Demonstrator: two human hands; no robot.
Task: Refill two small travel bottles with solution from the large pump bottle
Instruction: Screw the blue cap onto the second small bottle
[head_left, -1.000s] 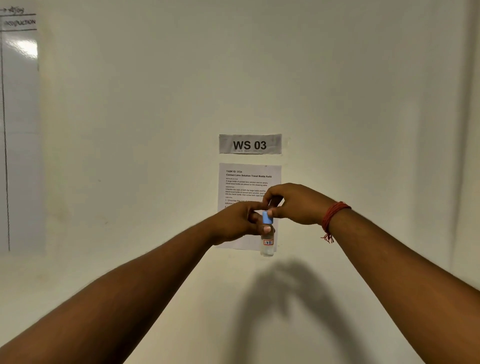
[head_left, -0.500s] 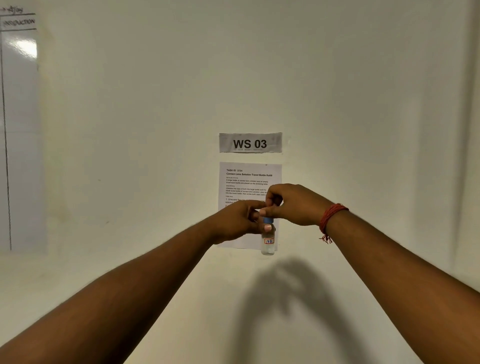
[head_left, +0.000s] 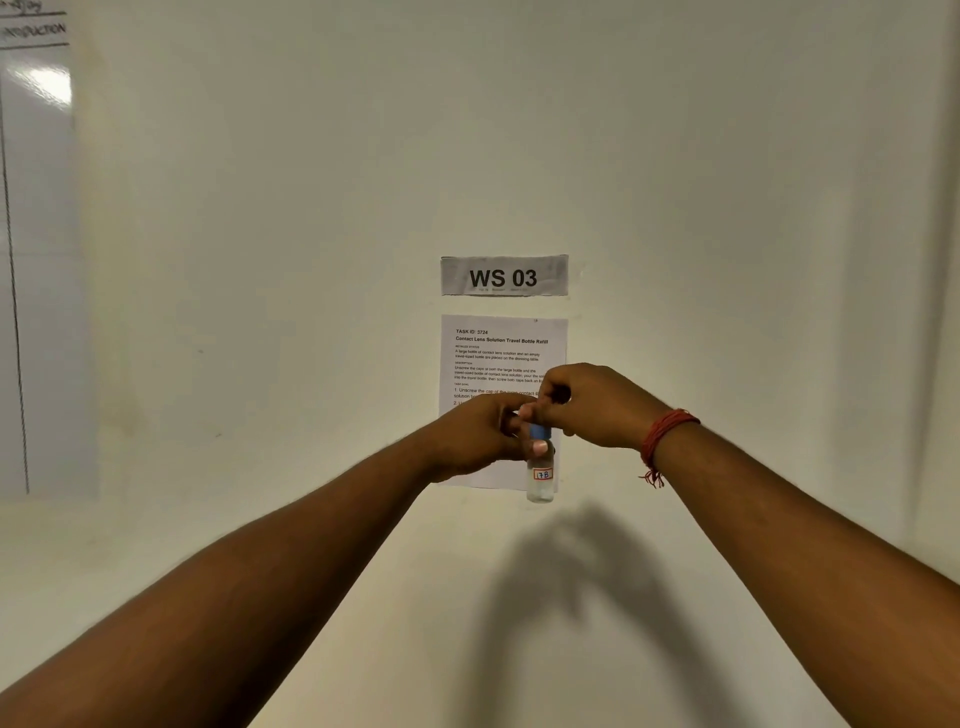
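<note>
Little has moved over the last second: both hands sit in the same spot in front of the wall sheet, only the right fingers have shifted round the cap. From where I'm watching, the left hand (head_left: 480, 436) is curled on the neck and shoulder of the small travel bottle (head_left: 540, 480), thumb tip pressed on the front just under the cap. Right hand (head_left: 582, 402) comes over from above, fingers pinching the blue cap (head_left: 539, 431). Bottle hangs upright below both hands, held in mid-air, nothing under it. My read: cap is being twisted, either off before filling or back on after; can't tell which. Can't tell the liquid level either, lower body looks pale and cloudy. Next move needs the left grip steady on the neck while the right turns the cap, bottle kept vertical so nothing spills. Large pump bottle and the second travel bottle are out of view. Bottle is clear plastic, cylindrical, smooth, with a small white label (head_left: 542, 474) boxed in red, reading something like "17B". Cap looks like matte blue plastic. Red thread band (head_left: 665, 434) on the right wrist, frayed end hanging. Behind the hands, a printed instruction sheet (head_left: 501, 353), matte paper, and above it a "WS 03" sign (head_left: 504, 276) on a smooth cream wall (head_left: 727, 208). Far left of the hands, a glossy whiteboard (head_left: 36, 260).
</note>
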